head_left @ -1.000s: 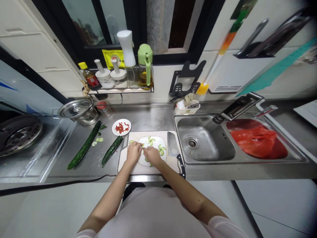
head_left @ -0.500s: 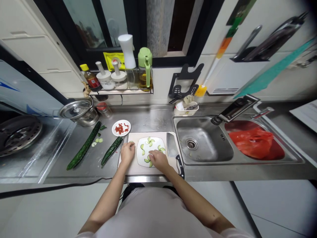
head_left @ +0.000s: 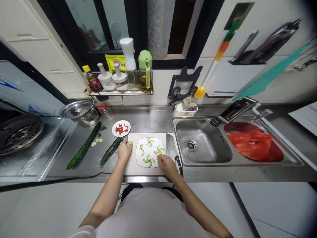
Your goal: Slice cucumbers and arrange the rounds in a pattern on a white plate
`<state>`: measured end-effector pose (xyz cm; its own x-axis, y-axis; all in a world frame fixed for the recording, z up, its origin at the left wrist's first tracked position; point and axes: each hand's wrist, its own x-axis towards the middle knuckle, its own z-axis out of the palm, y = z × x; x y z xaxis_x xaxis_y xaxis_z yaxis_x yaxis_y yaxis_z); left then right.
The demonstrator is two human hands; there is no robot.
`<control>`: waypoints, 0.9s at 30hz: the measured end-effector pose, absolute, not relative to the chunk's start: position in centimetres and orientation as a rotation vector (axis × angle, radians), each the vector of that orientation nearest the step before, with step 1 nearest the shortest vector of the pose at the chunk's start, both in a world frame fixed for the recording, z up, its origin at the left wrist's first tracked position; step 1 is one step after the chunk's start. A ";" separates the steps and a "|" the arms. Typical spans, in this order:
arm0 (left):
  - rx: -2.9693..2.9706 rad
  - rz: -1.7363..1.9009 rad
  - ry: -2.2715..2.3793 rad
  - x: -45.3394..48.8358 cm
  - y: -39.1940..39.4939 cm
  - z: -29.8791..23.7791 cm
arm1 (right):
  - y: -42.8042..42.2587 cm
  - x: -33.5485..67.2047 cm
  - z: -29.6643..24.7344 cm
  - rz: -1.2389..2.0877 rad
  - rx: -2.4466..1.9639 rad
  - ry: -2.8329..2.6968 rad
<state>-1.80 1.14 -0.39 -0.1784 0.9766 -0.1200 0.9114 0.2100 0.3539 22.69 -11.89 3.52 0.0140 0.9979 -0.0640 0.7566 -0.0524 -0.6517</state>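
The half-curled left hand (head_left: 124,150) is at cucumber slices (head_left: 130,143) near the cutting board (head_left: 131,168) corner, far left; the right hand (head_left: 168,165), fingertips bunched, covers the plate (head_left: 150,149) corner, near right. Either grip's hold is unclear.

Pale green cucumber slices (head_left: 149,161), rimmed in dark green, make pinwheels on the white plate (head_left: 142,160), and the cutting board (head_left: 130,165) under it is a creamy off-white. The knife (head_left: 170,145) on the right has a silvery blade and a black handle dotted with pale rivets. Over on the left, the long cucumber (head_left: 84,147) and the shorter one (head_left: 111,151) are deep green, and the small dish (head_left: 121,121) beyond shows bright red bits (head_left: 120,129) on white. Far back I see a lime-green lid (head_left: 145,59) on the oil jug (head_left: 145,77) and a yellow packet (head_left: 110,62). Off to the right, the plastic bag (head_left: 251,144) glows orange-red in a grey sink (head_left: 205,148).
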 end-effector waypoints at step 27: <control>1.129 1.033 1.452 0.5 -0.4 3.5 | -10.6 24.2 4.8 0.613 -1.846 -1.570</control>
<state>0.54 -0.40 3.46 -0.0798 0.9776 -0.1945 0.1372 0.2041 0.9693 24.25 -10.61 4.75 0.1814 0.9821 0.0499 0.6882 -0.0905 -0.7199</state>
